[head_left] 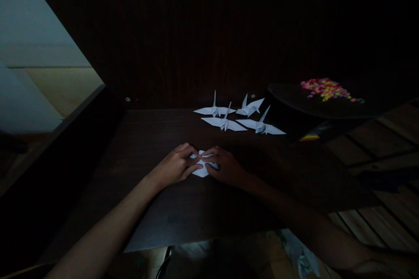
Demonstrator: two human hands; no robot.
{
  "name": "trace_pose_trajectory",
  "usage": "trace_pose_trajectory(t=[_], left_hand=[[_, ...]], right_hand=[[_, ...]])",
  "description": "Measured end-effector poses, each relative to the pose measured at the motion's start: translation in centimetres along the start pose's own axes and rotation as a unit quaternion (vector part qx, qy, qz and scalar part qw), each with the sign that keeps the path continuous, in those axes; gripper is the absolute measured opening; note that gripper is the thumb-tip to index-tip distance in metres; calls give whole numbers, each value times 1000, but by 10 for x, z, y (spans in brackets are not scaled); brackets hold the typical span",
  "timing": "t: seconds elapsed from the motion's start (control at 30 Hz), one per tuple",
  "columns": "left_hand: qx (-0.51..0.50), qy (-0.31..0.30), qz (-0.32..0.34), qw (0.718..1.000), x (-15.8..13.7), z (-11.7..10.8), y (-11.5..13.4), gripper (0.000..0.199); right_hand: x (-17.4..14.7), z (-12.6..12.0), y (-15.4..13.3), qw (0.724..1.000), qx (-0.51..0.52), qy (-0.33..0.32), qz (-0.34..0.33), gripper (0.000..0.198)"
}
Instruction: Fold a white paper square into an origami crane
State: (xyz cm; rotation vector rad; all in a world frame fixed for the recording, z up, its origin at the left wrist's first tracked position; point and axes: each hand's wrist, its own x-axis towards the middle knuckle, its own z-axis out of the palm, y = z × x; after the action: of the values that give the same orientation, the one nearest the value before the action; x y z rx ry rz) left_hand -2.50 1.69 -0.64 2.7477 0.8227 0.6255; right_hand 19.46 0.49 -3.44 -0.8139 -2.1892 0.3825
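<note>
A partly folded piece of white paper (202, 171) lies on the dark table in front of me, its outline angular. From the left, my left hand (176, 163) bends its fingers and thumb onto the paper. My right hand (226, 165) grips it from the other side, with fingertips close to those of the left. The fingers cover much of the paper, so its exact folds are hard to make out. Just beyond my hands stand several white paper cranes (224, 124), wings spread and necks or tails pointing up.
The dark wooden table (157, 222) backs onto a tall dark panel (163, 43). A low side board (65, 139) runs along the left. At the right, a raised dark shelf (284, 96) bears a heap of small colourful pieces (327, 89). Slatted wood (363, 226) shows below right.
</note>
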Motion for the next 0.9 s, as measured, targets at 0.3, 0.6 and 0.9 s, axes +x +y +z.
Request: trace_pose_trajectory(t=[0.3, 0.6, 0.9], left_hand=[[-30, 3, 3, 1000, -1, 1, -3, 25], [-94, 20, 5, 995, 1, 5, -10, 22], [-100, 31, 13, 994, 2, 5, -10, 20]], right_hand=[[1, 0, 1, 999, 22, -10, 26, 15], [2, -1, 1, 996, 53, -17, 63, 18], [1, -1, 1, 997, 57, -11, 56, 19]])
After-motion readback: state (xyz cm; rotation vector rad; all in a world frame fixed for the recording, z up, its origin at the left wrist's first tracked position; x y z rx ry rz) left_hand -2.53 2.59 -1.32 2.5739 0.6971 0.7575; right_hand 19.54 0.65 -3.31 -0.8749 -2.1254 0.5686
